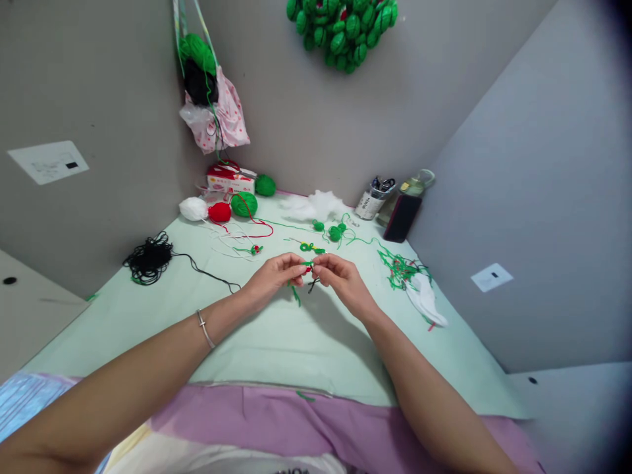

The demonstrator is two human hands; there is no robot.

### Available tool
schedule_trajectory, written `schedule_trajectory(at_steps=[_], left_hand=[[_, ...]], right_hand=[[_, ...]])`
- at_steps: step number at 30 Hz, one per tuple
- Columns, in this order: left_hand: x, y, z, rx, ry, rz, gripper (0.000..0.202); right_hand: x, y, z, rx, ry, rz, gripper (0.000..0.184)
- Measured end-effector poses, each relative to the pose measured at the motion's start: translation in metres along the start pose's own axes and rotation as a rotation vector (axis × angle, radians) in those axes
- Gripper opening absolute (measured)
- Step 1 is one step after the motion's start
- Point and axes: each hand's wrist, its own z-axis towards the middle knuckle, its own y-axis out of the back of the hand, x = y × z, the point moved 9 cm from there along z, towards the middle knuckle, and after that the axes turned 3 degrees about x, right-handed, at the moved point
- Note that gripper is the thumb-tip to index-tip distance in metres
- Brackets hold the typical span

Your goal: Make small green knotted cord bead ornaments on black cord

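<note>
My left hand [276, 273] and my right hand [340, 276] meet above the middle of the pale green table [276, 342]. Both pinch one small crocheted piece [308, 266] of green and red yarn between their fingertips. Short green and dark yarn tails [302, 289] hang down from it. A thin bracelet [205, 329] circles my left wrist.
Yarn balls lie at the back left: white [193, 209], red [220, 212], green [243, 204]. A tangle of black yarn [148, 258] sits far left. Green yarn scraps [402, 268] and white stuffing [427, 299] lie right. A cup of tools [372, 197] and a dark phone [401, 217] stand behind.
</note>
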Motion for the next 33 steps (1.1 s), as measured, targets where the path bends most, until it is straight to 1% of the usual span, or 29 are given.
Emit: schedule_trajectory(at_steps=[4,7,10,12,15,17,23,29,33], left_hand=[[0.003,0.006,0.000,-0.055,0.053,0.010,0.030],[0.001,0.007,0.000,-0.065,0.046,-0.002,0.030],[-0.002,0.012,0.001,-0.096,0.006,0.000,0.028],[-0.002,0.016,0.002,-0.116,-0.018,0.015,0.026],[-0.003,0.018,0.003,-0.117,-0.036,0.022,0.027],[-0.003,0.016,0.003,-0.108,-0.033,0.031,0.028],[-0.004,0.013,0.002,-0.101,-0.008,0.063,0.029],[-0.003,0.014,0.002,-0.109,-0.001,0.084,0.028],[-0.005,0.014,0.001,-0.121,0.006,0.096,0.028]], right_hand=[[0.002,0.013,0.001,-0.069,0.024,0.078,0.025],[0.005,0.022,0.000,-0.122,0.066,0.013,0.025],[0.012,0.024,-0.005,-0.153,0.137,-0.167,0.018],[0.023,0.022,-0.009,-0.166,0.229,-0.330,0.012],[0.036,0.012,-0.015,-0.152,0.366,-0.554,0.011],[0.040,0.009,-0.018,-0.147,0.409,-0.644,0.011],[0.042,0.005,-0.019,-0.152,0.444,-0.792,0.012],[0.039,0.002,-0.018,-0.120,0.425,-0.829,0.020],[0.041,0.001,-0.018,-0.112,0.421,-0.831,0.021]])
